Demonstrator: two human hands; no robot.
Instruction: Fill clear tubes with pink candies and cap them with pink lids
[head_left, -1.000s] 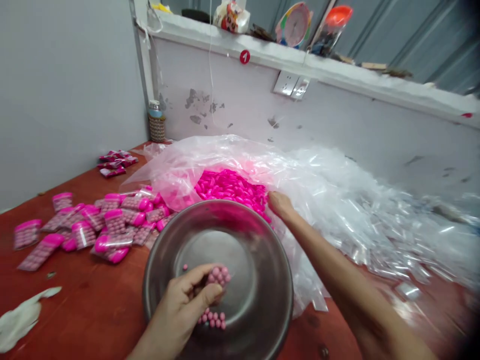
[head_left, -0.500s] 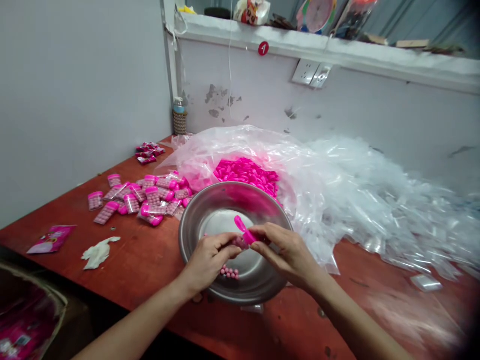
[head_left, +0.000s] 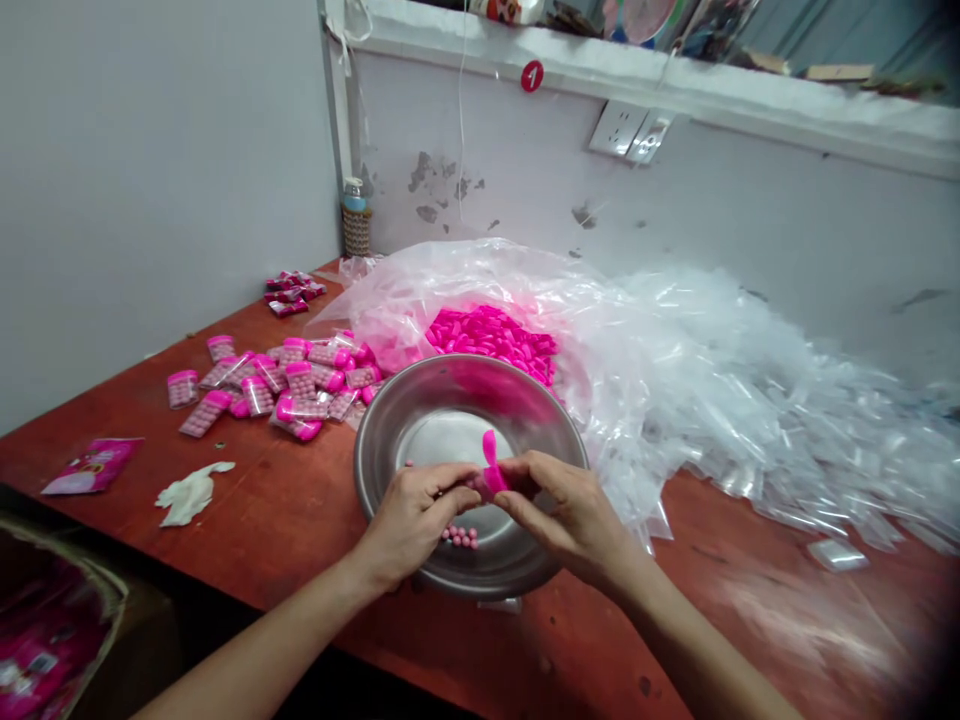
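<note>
Over a steel basin point(head_left: 517, 578), my left hand point(head_left: 405, 520) pinches a small clear container with pink candy balls, its body mostly hidden by the fingers. At the container's end is a bright pink cap point(head_left: 493, 476), its flip lid standing up. The fingers of my right hand point(head_left: 574, 510) are closed on this cap. Several loose pink candy balls point(head_left: 461, 538) lie in the basin below my left hand.
Filled pink-capped containers point(head_left: 300, 378) are heaped left of the basin. Loose pink caps point(head_left: 491, 338) lie in a plastic bag behind it. Clear empty containers point(head_left: 735, 380) spread to the right. A pink packet point(head_left: 94, 466) and crumpled white scrap point(head_left: 191, 494) lie at the left.
The cap's flip lid has gone from leaning left to nearly upright as the cap turned between my hands. The whole view has shifted slightly.
</note>
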